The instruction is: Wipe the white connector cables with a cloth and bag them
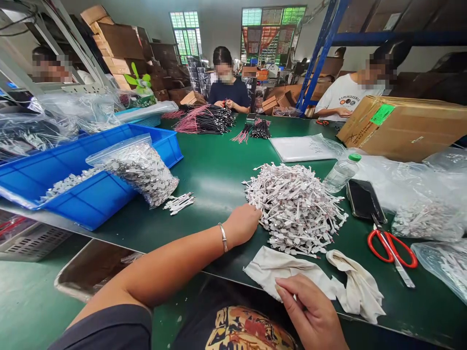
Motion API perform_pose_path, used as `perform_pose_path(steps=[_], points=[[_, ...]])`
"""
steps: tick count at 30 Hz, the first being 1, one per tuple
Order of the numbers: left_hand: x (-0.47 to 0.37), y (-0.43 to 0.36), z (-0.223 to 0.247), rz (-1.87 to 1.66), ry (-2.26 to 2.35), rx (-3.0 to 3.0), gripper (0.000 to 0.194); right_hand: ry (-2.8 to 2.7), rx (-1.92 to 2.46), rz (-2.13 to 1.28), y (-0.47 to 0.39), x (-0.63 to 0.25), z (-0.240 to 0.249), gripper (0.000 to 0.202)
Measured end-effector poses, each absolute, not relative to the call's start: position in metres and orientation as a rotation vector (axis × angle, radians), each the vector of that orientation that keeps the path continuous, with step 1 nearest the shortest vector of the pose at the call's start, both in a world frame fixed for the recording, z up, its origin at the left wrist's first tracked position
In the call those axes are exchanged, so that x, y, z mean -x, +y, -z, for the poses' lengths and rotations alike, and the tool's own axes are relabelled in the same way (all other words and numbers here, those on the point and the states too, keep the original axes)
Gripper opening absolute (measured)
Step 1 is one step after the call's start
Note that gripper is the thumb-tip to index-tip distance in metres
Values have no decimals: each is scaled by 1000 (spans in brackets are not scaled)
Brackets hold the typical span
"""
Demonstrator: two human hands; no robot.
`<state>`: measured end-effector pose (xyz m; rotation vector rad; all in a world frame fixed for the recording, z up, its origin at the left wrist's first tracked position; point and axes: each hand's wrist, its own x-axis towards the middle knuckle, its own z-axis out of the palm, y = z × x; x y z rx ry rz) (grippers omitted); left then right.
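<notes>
A large heap of small white pieces with narrow stems (295, 206) lies on the green table. At its left edge, my left hand (243, 224) has its fingers curled in against the pieces; what they hold, if anything, is hidden. My right hand (310, 308) is at the table's near edge, in front of a crumpled off-white cloth (288, 270). Its thumb and forefinger are pinched together, with nothing visible between them. A second piece of cloth (359, 287) lies right of the first. Several similar white pieces (179, 203) form a small group to the left.
A blue bin (109, 194) and a filled plastic bag (142, 170) stand left. On the right are red-handled scissors (392, 248), a phone (365, 199), a bottle (342, 174) and a cardboard box (404, 126). Across the table, a person (229, 90) works beside bundled wires (206, 119).
</notes>
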<state>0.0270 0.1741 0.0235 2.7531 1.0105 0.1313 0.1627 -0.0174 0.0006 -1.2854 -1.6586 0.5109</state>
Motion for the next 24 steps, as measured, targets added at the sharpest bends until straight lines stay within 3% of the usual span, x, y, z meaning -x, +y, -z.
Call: perform_pose_path(steps=[7, 10, 14, 18, 21, 24], points=[[14, 166, -30, -263, 1141, -2401, 20, -1316, 1424, -842, -13, -165, 0, 11], [33, 150, -42, -351, 1060, -1790, 22, -920, 1465, -1261, -2, -161, -5, 25], [39, 124, -53, -285, 789, -1136, 24, -587, 1205, -1608, 15, -152, -15, 41], [35, 108, -48, -218, 716, -1030, 23, -513, 1040, -1605, 21, -145, -17, 34], [32, 103, -41, -288, 693, -1089, 26, -535, 1106, -1498, 19, -143, -14, 22], [30, 97, -39, -411, 718, -1227, 27, -549, 1176, -1444, 16, -144, -13, 22]])
